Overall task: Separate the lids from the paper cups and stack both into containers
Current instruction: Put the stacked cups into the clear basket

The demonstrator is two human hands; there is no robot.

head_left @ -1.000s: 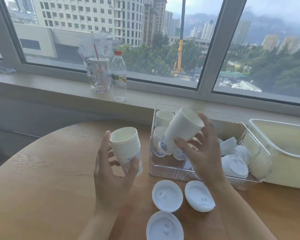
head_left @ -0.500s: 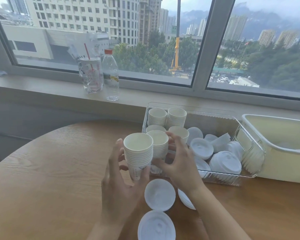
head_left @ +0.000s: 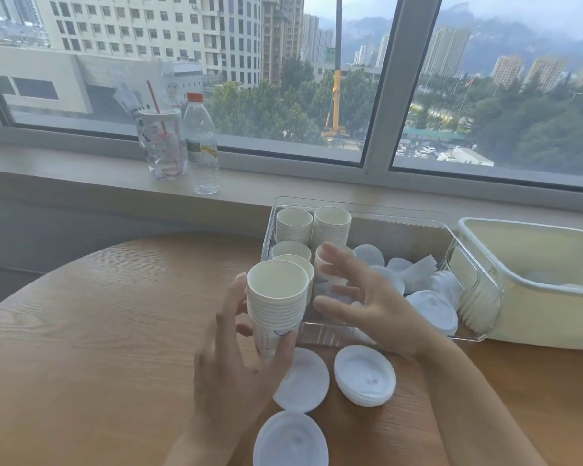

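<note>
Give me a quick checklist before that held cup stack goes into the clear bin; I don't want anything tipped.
1. Left hand grips the cup stack firmly: ok, fingers and thumb wrap its lower part.
2. Stack upright: ok, only slightly tilted.
3. Right hand clear of the drop spot: not ok, it hovers open over the clear bin's near-left corner.
4. Free slot among the cup stacks in the bin: cannot tell, the hand hides it.
5. Loose lids on the table out of the path: ok, they lie in front of the bin.
</note>
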